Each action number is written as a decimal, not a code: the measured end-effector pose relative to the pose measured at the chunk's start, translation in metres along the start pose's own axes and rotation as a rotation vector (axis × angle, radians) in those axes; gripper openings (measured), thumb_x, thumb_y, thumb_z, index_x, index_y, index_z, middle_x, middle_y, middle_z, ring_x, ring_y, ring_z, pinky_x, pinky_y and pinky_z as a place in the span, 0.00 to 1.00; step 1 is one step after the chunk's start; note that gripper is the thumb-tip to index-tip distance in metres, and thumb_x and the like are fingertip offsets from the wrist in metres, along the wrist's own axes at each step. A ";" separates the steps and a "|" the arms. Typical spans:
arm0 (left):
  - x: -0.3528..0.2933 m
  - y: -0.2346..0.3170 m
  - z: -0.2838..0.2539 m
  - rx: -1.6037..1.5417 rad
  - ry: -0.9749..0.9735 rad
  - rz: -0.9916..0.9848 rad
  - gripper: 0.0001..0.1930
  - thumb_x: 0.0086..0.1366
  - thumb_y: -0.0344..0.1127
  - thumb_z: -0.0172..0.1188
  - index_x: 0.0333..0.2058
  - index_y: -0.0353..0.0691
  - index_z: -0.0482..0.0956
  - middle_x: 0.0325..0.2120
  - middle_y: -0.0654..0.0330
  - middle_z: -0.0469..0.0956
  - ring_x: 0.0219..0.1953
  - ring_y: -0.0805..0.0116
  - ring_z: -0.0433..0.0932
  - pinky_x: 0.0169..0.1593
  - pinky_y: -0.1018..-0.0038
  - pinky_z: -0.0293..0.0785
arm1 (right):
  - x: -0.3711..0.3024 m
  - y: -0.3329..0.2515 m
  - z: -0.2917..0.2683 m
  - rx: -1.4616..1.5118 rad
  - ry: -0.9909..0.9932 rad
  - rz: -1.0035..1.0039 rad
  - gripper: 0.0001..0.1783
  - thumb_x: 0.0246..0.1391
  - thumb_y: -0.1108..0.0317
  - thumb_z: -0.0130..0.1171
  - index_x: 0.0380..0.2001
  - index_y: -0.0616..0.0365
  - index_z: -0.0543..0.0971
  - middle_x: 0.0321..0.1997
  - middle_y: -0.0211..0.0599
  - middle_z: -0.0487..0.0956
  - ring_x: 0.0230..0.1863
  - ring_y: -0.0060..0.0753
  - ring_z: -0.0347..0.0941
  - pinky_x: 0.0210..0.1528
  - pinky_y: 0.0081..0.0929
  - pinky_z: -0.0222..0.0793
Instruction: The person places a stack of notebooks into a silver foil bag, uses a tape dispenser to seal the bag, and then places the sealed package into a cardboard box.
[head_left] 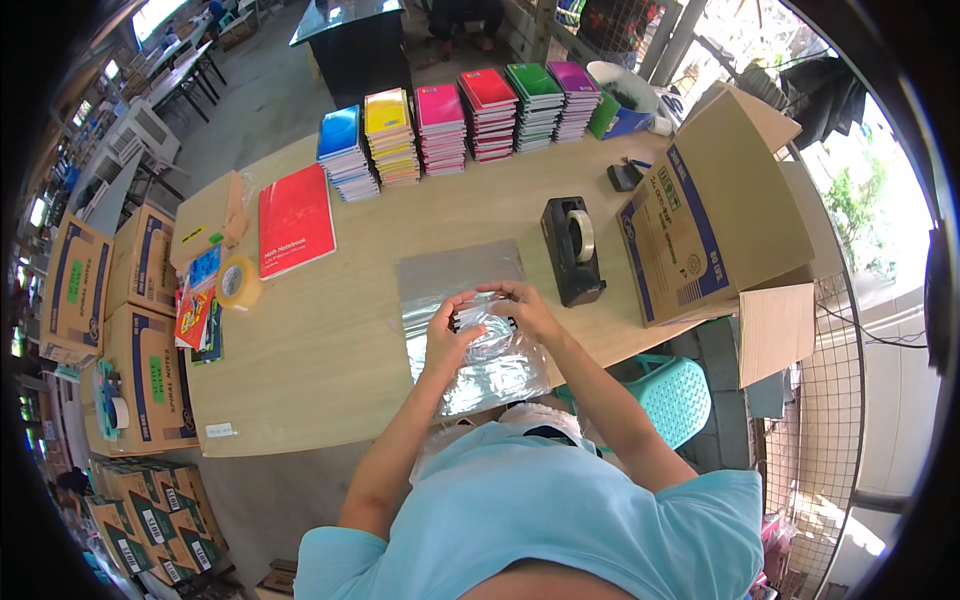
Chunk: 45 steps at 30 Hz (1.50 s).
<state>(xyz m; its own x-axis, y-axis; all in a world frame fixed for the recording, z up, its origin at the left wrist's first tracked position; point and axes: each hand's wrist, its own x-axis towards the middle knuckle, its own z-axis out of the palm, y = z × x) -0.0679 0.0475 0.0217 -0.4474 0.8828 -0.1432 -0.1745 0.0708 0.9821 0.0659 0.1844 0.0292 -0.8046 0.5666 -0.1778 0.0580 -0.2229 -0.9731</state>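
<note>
My left hand [448,338] and my right hand [528,314] close around a small bundle in clear plastic [487,322] near the table's front edge. Its black-and-white edges look like spiral bindings, but glare and my fingers hide most of it. Underneath lies a stack of clear plastic sleeves [458,268], shiny and partly crumpled toward me. A black tape dispenser [574,252] with a roll of clear tape stands to the right of the sleeves.
Stacked notebooks in several colours [440,130] line the table's far edge. A red notebook [296,220], yellowish tape roll [238,283] and small packets [196,315] lie left. An open carton [690,230] stands right, above a green stool [670,400]. More cartons [150,380] stand left.
</note>
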 end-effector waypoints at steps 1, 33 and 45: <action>0.000 -0.001 0.000 -0.001 -0.001 -0.002 0.31 0.50 0.21 0.67 0.55 0.38 0.72 0.47 0.60 0.75 0.48 0.70 0.74 0.52 0.75 0.72 | 0.005 -0.004 0.001 -0.022 0.001 0.083 0.30 0.44 0.74 0.64 0.55 0.67 0.75 0.42 0.39 0.77 0.41 0.26 0.74 0.45 0.22 0.70; -0.018 -0.016 0.025 0.082 0.344 0.300 0.05 0.52 0.22 0.69 0.27 0.39 0.85 0.41 0.54 0.77 0.47 0.66 0.76 0.42 0.74 0.76 | -0.084 0.051 -0.120 0.169 0.808 0.314 0.08 0.57 0.65 0.63 0.32 0.58 0.80 0.29 0.29 0.79 0.29 0.28 0.75 0.34 0.28 0.72; -0.021 -0.014 0.038 0.204 0.332 0.280 0.07 0.49 0.20 0.68 0.25 0.40 0.83 0.39 0.56 0.77 0.45 0.64 0.76 0.43 0.71 0.73 | -0.077 -0.026 0.040 -0.114 0.448 0.085 0.14 0.56 0.62 0.65 0.25 0.62 0.80 0.18 0.31 0.76 0.16 0.21 0.68 0.19 0.22 0.65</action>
<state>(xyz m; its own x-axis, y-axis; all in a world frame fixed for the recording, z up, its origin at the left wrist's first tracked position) -0.0229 0.0450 0.0156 -0.7142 0.6876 0.1312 0.1532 -0.0293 0.9878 0.1026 0.1153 0.0737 -0.4614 0.8423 -0.2788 0.1974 -0.2089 -0.9578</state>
